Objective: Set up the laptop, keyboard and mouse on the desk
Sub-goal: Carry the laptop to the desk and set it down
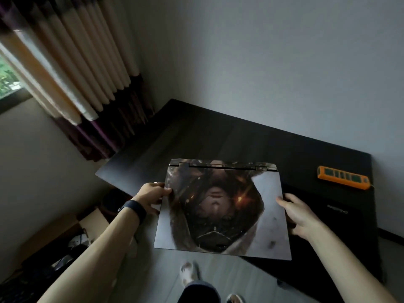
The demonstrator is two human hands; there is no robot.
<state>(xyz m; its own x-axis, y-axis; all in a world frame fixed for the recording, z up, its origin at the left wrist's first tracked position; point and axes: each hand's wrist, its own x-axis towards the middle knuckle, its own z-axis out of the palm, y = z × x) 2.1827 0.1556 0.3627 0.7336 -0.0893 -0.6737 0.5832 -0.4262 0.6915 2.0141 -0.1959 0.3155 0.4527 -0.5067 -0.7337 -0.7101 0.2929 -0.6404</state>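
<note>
A closed laptop [220, 208], its lid covered by a printed picture skin that appears upside down from this view, is held flat between both hands over the near left part of a dark desk [196, 138]. Its hinge edge points away from the person, towards the wall. Its near edge and near left corner reach out past the desk edge, above the pale floor. Whether any part of its underside touches the desktop cannot be told. The left hand [153, 195] grips the laptop's left edge, with the thumb on top of the lid and the fingers curled beneath. It wears a ring, and there is a black band [133, 209] on the wrist. The right hand [295, 213] holds the right edge in the same way, thumb lying on the lid and fingers wrapped under the side. On the desk to the right, well apart from the laptop, lies an orange power strip [343, 177] near the wall. A flat dark item [336, 208] with faint lettering lies on the desktop just beyond the right hand. A cream and purple curtain [87, 73] hangs in the room's left corner beside a window [8, 77]. An open cardboard box [91, 219] sits on the floor below the left forearm. The person's feet [188, 272] show at the bottom edge.
</note>
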